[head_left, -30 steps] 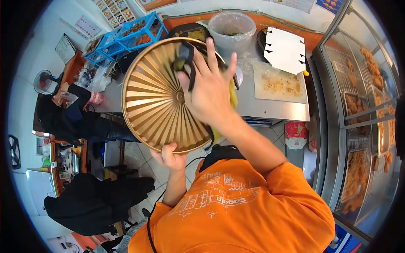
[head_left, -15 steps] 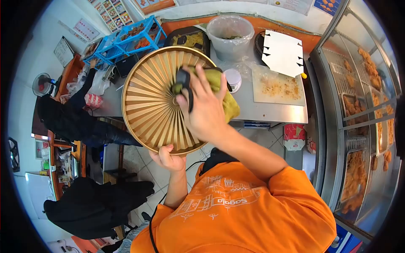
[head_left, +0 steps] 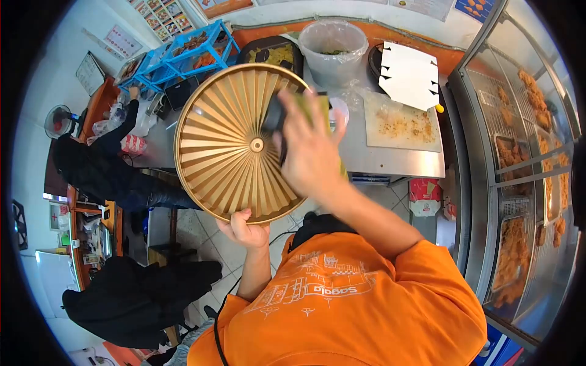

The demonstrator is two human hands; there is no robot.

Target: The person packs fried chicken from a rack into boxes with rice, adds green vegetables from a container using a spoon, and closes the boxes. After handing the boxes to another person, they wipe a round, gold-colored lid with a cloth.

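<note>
A large round gold tray with radiating flutes and a small central boss is held up, tilted, over the worktop's front edge. My left hand grips its near rim, thumb on the inner side. On the right part of the fluted face, my right hand presses an olive-green and black cloth. Motion blurs those fingers, and the hand hides much of the cloth.
Behind the tray stand a plastic-lined bucket and a black container of yellowish pieces. A crumb-strewn cutting board lies right, beside a glass fried-food cabinet. Left, a person in black reaches toward blue racks.
My right hand and the cloth have moved right, off the tray's centre, uncovering the central boss. The tray's face has turned slightly toward me; my left hand keeps its hold on the rim.
</note>
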